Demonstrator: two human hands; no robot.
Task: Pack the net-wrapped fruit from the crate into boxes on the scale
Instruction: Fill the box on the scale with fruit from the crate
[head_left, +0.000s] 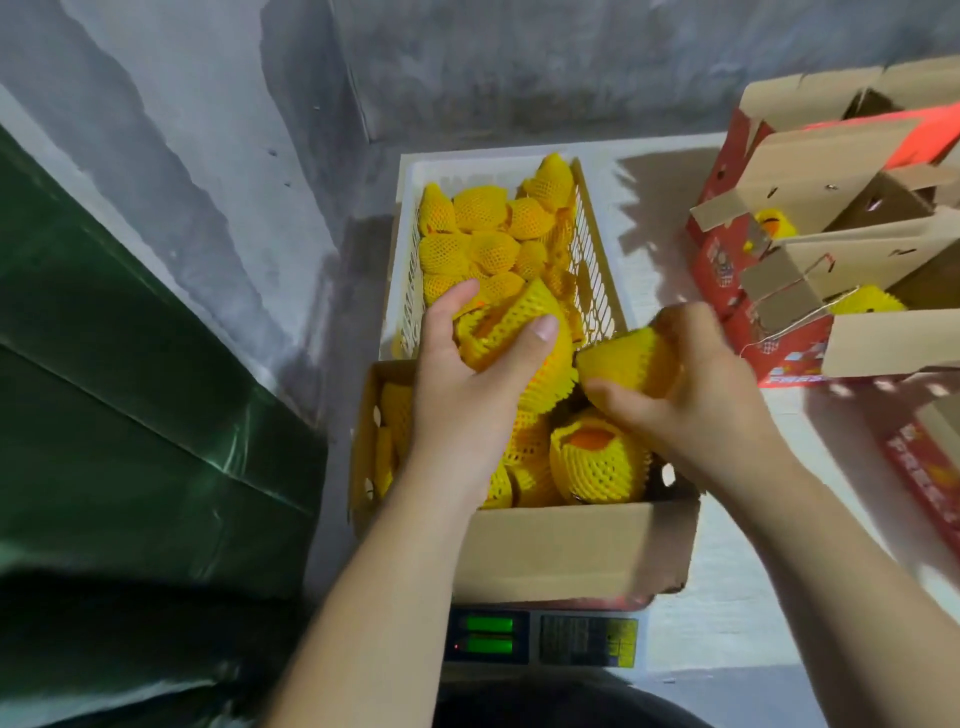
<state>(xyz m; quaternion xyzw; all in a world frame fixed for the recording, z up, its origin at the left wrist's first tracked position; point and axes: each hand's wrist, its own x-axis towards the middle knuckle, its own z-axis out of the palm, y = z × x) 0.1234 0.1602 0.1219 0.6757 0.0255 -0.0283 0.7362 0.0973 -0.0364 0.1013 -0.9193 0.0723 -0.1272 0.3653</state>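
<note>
A white crate (597, 228) at the back holds several fruits in yellow foam nets (480, 208). In front of it an open cardboard box (566, 551) sits on a scale (540, 642) with green digits. Several netted fruits (597, 457) lie in the box. My left hand (467, 384) grips one netted fruit (511, 327) above the box's far edge. My right hand (691, 384) grips another netted fruit (621, 364) just to the right of it, over the box.
Red and brown cardboard boxes (810, 270) with open flaps stand at the right, with yellow netted fruit (867, 301) inside. Another red box (930, 467) lies at the right edge. A dark green sheet (130, 389) covers the left side. Grey walls rise behind.
</note>
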